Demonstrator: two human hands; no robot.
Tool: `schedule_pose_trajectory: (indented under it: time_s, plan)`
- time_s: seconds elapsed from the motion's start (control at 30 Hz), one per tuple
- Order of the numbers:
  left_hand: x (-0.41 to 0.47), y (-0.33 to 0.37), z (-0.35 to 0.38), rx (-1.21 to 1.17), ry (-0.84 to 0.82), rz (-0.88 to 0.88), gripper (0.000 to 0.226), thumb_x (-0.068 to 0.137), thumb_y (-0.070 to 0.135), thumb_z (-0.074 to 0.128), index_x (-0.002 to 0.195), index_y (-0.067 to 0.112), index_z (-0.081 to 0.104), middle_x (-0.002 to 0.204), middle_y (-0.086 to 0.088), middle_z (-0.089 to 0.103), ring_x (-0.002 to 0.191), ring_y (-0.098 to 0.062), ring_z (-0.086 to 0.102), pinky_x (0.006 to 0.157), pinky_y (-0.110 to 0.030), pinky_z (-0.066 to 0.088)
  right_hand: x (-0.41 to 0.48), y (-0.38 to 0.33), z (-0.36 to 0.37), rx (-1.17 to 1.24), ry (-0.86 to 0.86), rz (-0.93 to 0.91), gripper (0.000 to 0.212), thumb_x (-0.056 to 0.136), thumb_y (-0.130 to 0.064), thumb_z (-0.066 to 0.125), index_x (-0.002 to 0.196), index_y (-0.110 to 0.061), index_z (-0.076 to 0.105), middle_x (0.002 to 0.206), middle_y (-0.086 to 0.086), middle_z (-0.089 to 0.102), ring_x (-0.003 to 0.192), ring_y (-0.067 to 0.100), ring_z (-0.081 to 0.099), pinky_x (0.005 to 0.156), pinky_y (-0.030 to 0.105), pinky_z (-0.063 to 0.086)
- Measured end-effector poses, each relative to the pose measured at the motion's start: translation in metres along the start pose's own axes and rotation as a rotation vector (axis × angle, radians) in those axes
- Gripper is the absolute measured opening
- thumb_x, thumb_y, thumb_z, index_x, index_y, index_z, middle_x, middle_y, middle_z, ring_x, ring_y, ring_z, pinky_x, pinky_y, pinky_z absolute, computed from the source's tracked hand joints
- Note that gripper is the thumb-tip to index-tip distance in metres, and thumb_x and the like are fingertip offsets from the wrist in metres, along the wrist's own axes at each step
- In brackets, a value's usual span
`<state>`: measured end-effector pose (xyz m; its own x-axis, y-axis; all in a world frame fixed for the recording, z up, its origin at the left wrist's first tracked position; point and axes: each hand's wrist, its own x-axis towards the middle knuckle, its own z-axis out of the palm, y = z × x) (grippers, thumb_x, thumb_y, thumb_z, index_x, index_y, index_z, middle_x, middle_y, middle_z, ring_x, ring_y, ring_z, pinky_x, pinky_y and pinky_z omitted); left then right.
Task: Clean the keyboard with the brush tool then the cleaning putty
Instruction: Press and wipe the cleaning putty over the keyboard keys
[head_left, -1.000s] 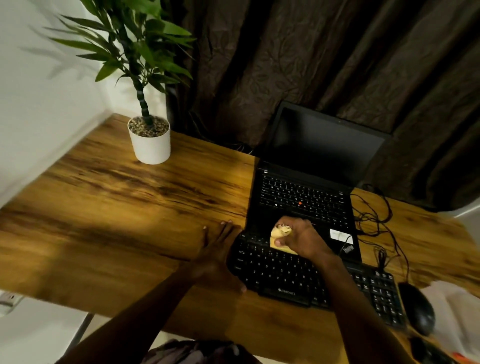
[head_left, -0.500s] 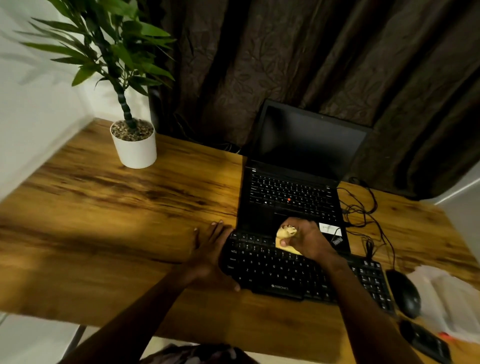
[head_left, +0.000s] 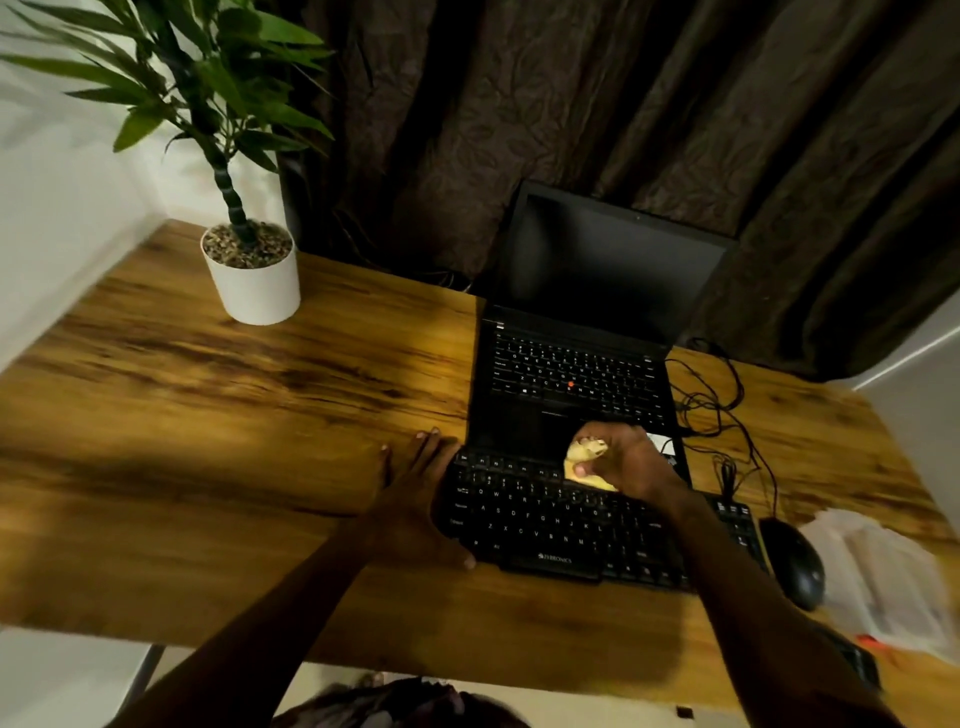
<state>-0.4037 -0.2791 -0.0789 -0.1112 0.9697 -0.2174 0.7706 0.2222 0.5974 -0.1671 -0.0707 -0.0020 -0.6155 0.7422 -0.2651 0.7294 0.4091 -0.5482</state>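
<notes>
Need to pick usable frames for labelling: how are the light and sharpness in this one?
Head view: dim, warm light, with a brighter band across the desk; the desk's left side is motion-smeared; keyboard legends are legible; the yellow cleaning putty in the right hand is distinct; the wide-angle lens bows the desk edges.

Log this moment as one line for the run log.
step: putty pass | right grip: holds putty, pressing it on keyboard upper rows | left grip: flat on table, against keyboard's left end
</notes>
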Motion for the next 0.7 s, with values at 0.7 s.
schedule_pose_trajectory:
  time_s: [0.7]
  plan:
    - [0.001,-0.002,0.001,-0.009,0.02,0.035,0.163,0.026,0.103,0.052,0.159,0.029,-0.008,0.167,0.007,-0.019,0.147,-0.01,-0.033,0.099,-0.036,-0.045,-0.004,0.027,-0.013,-0.009,0.038,-0.029,0.039,0.073,-0.001,0.087,0.083,-0.034,0.069,0.082,-0.011,0.071,0.071,-0.009,0.062,0.068,0.016,0.048]
